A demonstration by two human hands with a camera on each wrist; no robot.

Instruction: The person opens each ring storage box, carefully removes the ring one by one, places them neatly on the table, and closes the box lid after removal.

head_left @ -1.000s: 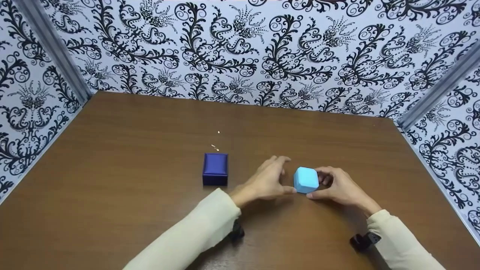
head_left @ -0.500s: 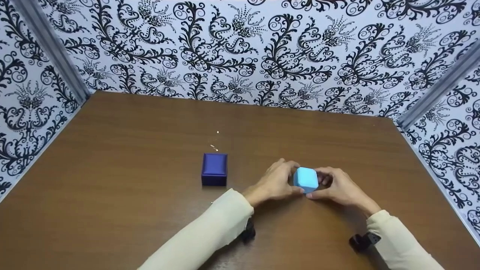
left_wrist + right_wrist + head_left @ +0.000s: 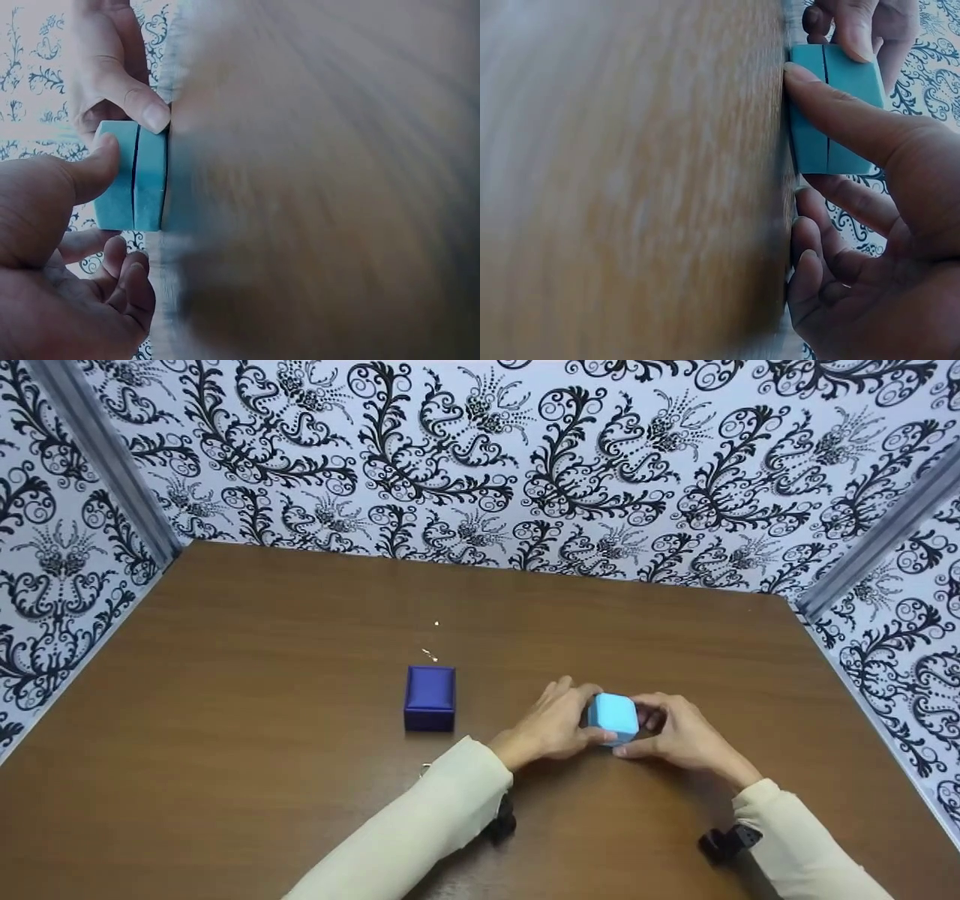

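Observation:
A small light-blue ring box [image 3: 615, 710] stands closed on the table, with a thin seam running round it in both wrist views. My left hand [image 3: 559, 724] grips it from the left, thumb on the lid half [image 3: 114, 199] and fingers at the far side. From the right, my right hand [image 3: 682, 735] holds the lower half [image 3: 810, 150] with thumb in front and fingers behind. The fingertips on the far side are partly hidden by the box.
A dark blue jewellery box [image 3: 430, 697] sits closed to the left on the brown wooden table [image 3: 262, 660]. Behind it lie small gold-coloured pieces [image 3: 430, 655]. A thin ring-like thing [image 3: 425, 769] shows beside the left sleeve. Patterned walls [image 3: 480, 465] enclose the table.
My left hand has moved right to the light-blue box and taken hold of it, its thumb now higher on the front. The right hand has stayed in place. The ring-like thing has come into view.

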